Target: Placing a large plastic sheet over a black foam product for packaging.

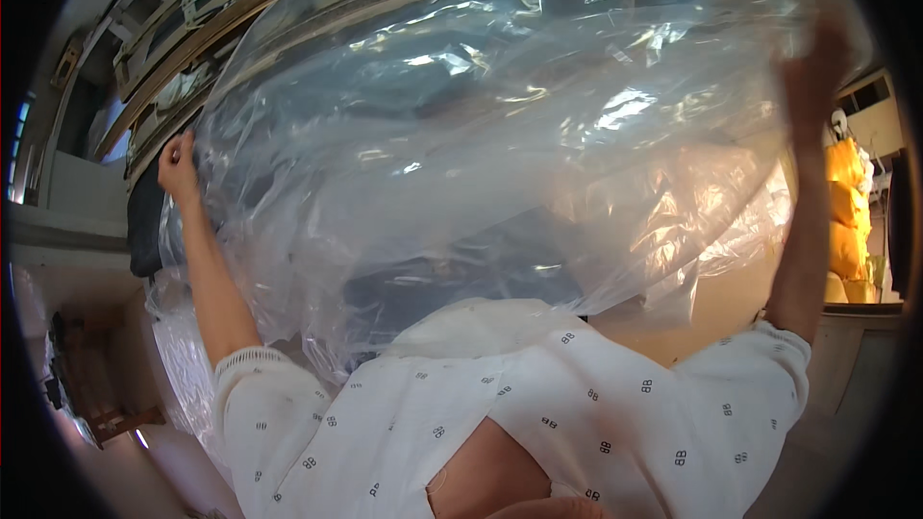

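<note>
A wide clear plastic sheet (413, 173) billows in front of me, creased and shiny. At its left edge, my left hand (177, 170) is closed, fingertips pinched on the film. High on the far right, my right hand (817, 62) is raised beside the sheet's other side. Motion smears its fingers, so its grip on the film does not show. Dark material shows through the plastic, and a dark piece (144, 228) lies uncovered below my left hand. More loose plastic (183, 365) hangs down by my left forearm.
Wooden rails and frames (183, 48) run across the far left, beyond the sheet. A tan surface (663, 332) shows at the near right under the plastic. Yellow bundles (846, 216) stand off to the right. A dark brown object (106, 365) is low on the left.
</note>
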Tool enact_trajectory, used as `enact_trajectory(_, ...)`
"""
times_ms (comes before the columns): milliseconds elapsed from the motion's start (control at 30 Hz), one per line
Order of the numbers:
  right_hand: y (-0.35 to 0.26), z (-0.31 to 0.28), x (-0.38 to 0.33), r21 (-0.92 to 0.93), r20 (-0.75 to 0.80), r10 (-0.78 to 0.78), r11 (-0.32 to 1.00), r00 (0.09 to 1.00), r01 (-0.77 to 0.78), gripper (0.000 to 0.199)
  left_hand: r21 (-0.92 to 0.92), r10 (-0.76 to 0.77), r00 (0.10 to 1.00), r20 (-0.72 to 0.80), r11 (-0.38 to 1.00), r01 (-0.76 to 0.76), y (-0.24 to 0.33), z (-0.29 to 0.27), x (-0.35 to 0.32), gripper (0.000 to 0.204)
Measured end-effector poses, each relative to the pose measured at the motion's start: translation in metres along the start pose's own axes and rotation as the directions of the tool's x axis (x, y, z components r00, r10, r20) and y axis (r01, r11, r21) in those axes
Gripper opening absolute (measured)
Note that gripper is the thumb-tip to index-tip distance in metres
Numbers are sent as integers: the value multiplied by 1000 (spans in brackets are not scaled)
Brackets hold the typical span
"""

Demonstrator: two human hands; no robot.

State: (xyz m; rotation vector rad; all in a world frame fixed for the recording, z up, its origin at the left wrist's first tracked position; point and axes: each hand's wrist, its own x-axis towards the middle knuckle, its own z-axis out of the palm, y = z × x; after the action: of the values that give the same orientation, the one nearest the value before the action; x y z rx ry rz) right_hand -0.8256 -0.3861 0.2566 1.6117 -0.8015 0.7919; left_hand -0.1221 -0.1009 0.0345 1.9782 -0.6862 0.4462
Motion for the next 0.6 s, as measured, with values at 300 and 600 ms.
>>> enact_trajectory(300, -123, 20, -125, 366, 903, -360, 361, 234, -858, 54, 299, -161, 984, 75, 945, 132, -136, -150, 30, 43)
enact_trajectory(600, -138, 128, -90, 766, 518, -165, 526, 839, -369, 34, 473, 2, 1000, -14, 881, 5, -125, -135, 19, 41)
